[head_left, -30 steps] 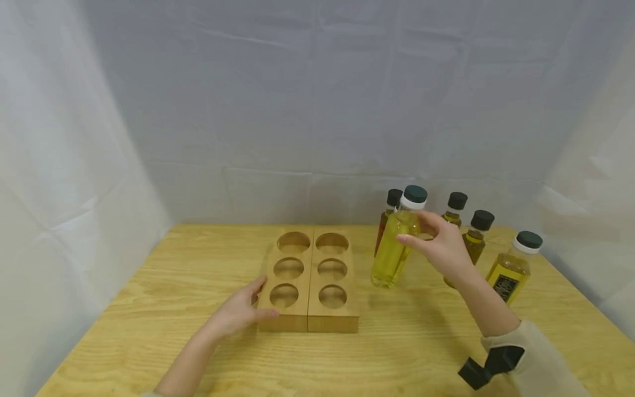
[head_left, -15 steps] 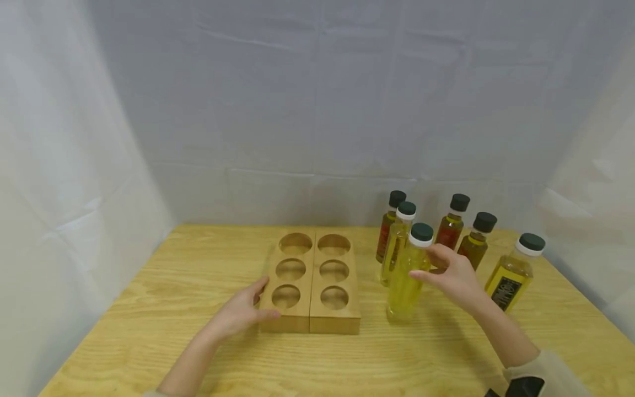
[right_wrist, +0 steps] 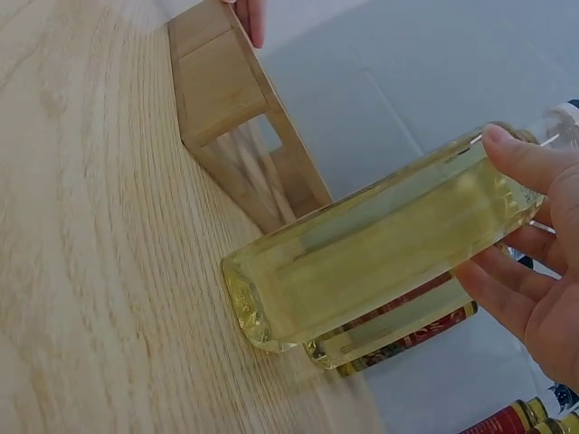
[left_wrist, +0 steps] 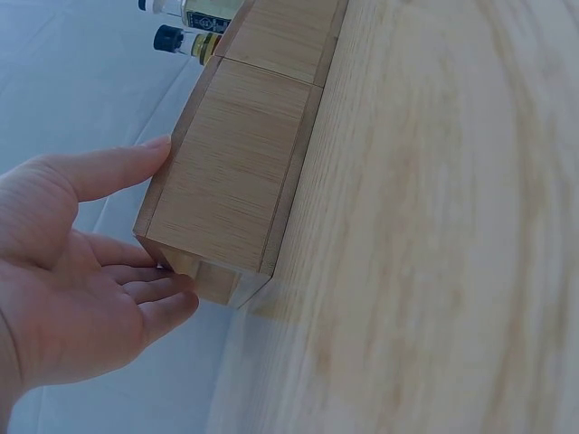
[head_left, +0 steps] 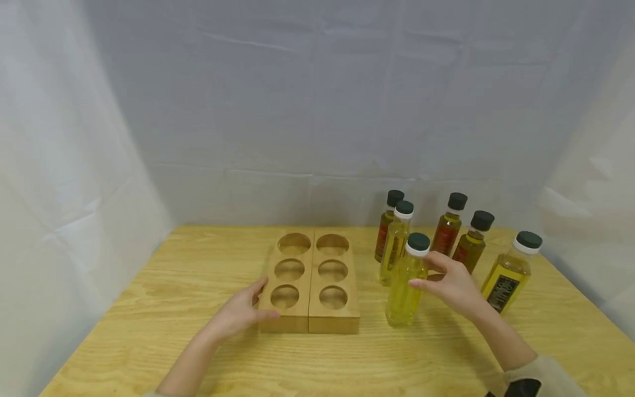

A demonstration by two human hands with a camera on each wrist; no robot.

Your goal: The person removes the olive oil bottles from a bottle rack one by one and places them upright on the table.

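My right hand [head_left: 453, 285] pinches the upper part of a bottle of pale yellow oil [head_left: 404, 300] with a dark green cap. The bottle stands upright on the table, right of a wooden holder [head_left: 310, 321]. In the right wrist view my thumb and fingers lie on either side of the bottle [right_wrist: 380, 244], near its shoulder. Two wooden blocks set side by side form the holder, with several round holes. My left hand [head_left: 239, 311] rests at its near left corner, thumb at the front and fingers along the left end [left_wrist: 213, 282]; those fingers look loose.
Behind the held bottle stand a slim green-capped oil bottle [head_left: 393, 248] and a dark-capped one [head_left: 384, 234]. Two more dark-capped bottles [head_left: 445, 234] [head_left: 468, 248] stand behind my right hand. A yellow-labelled bottle [head_left: 507, 280] is at the right. White cloth [head_left: 307, 110] encloses the wooden table [head_left: 322, 364].
My right hand has brought the held bottle down and nearer, from tilted to upright, uncovering the slim bottle behind. In the last half second it barely moves. My left hand stays at the holder.
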